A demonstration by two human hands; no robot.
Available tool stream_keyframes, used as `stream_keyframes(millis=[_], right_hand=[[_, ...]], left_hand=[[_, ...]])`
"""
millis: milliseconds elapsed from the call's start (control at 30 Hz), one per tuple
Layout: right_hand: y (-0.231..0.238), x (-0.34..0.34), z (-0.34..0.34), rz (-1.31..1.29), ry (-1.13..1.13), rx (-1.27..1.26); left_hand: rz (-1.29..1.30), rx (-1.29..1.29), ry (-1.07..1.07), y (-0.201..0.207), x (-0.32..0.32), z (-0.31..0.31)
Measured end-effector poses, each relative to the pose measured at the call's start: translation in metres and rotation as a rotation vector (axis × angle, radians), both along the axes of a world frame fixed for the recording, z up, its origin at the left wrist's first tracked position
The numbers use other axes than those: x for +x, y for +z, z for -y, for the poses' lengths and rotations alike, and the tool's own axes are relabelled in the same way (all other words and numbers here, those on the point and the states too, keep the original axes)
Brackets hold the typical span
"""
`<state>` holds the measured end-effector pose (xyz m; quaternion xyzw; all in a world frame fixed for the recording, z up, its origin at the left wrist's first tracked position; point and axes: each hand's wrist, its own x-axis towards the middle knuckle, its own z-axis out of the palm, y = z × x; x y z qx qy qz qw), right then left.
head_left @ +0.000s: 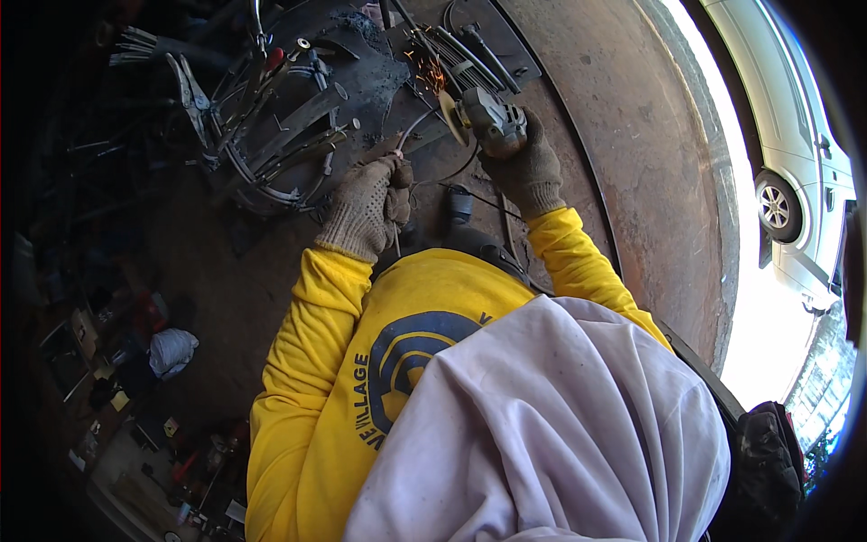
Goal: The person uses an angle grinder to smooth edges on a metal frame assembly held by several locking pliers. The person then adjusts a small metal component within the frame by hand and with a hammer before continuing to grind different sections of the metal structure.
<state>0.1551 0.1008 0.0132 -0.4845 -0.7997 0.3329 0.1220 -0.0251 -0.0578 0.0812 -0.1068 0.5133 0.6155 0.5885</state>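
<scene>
My right hand (526,172), in a knitted work glove, is wrapped round the body of a grey angle grinder (495,124). The tan disc (453,118) on the grinder faces left, and orange sparks (430,72) fly beyond it. In my gloved left hand (363,206), closed fingers grip a thin curved metal rod (414,125). From the fist the rod bends up toward the disc's edge; whether it touches the disc I cannot tell. A short end of it shows below the fist.
Left of my hands, locking pliers (188,95) and several clamps and metal bars hang on a round rack (244,172). A dark metal tabletop (515,54) holds more rods. A cable runs below the grinder. Clutter and a white bag (172,352) lie lower left; a silver vehicle (795,117) stands outside right.
</scene>
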Motion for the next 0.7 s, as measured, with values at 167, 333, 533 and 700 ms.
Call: stream_keyframes(millis=[167,333,533,700], right_hand=[[-0.002,-0.002,-0.005,0.109,-0.014,-0.018],[0.005,0.003,-0.003,0.082,-0.04,-0.025],[-0.002,0.002,-0.004,0.056,0.028,0.057],[-0.003,-0.001,-0.004,0.013,0.058,0.083]], left_hand=[[-0.084,-0.017,-0.002,-0.002,-0.001,0.003],[-0.328,-0.199,-0.053,0.004,0.004,-0.007],[-0.254,-0.102,-0.086,0.007,0.007,-0.011],[-0.161,-0.082,-0.035,0.005,0.005,-0.008]])
